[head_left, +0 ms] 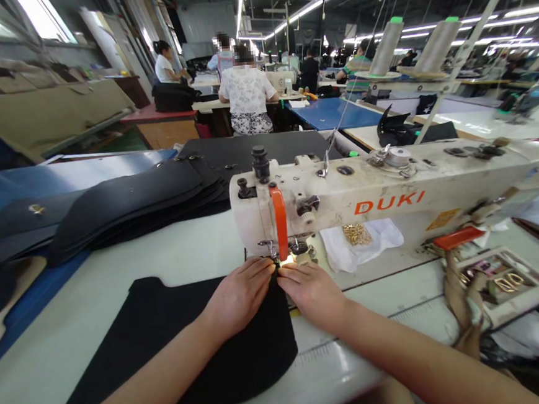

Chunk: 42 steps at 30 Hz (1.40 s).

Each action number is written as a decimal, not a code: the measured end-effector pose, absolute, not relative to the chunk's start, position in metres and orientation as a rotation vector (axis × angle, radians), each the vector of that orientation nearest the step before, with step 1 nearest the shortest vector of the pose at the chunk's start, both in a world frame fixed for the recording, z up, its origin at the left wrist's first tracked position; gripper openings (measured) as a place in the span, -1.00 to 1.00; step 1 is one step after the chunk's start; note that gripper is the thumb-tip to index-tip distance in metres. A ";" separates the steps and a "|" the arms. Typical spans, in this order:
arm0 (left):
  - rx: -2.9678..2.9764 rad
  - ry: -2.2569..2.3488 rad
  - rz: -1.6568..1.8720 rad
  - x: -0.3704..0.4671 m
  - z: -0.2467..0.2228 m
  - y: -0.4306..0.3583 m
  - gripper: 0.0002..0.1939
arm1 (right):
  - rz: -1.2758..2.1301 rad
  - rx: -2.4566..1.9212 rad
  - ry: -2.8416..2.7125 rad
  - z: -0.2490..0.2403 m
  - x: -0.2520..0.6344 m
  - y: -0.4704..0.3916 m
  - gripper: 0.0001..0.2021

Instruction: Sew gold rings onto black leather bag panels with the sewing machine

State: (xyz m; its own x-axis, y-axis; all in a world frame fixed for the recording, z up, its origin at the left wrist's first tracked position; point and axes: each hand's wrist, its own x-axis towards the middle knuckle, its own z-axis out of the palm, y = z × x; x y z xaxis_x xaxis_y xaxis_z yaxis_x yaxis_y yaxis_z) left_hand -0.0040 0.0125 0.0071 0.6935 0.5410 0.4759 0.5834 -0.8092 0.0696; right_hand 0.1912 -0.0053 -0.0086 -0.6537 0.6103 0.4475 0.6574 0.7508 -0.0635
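Observation:
A large black fabric panel (244, 359) lies flat on the pale machine table, with its upper right edge under the needle area of a white sewing machine (384, 186). My left hand (242, 291) rests on that edge, fingers closed together and fingertips pressed on the material just left of the needle. From the other side my right hand (311, 289) meets it, its fingers together and pinching the panel's edge close to the presser foot. An orange guard (279, 222) stands directly above both sets of fingertips. The small spot between them is mostly hidden.
Stacked black panels (134, 203) lie at the left behind the work. A white cloth with small gold metal pieces (356, 234) sits under the machine arm. At right is a parts tray (504, 283) with gold buckles. Thread cones (387, 46) stand behind; people sit further back.

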 end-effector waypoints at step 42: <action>-2.747 -0.891 -0.707 -0.006 0.002 0.011 -0.72 | -0.070 -0.852 -2.585 -0.003 0.195 -0.009 -0.91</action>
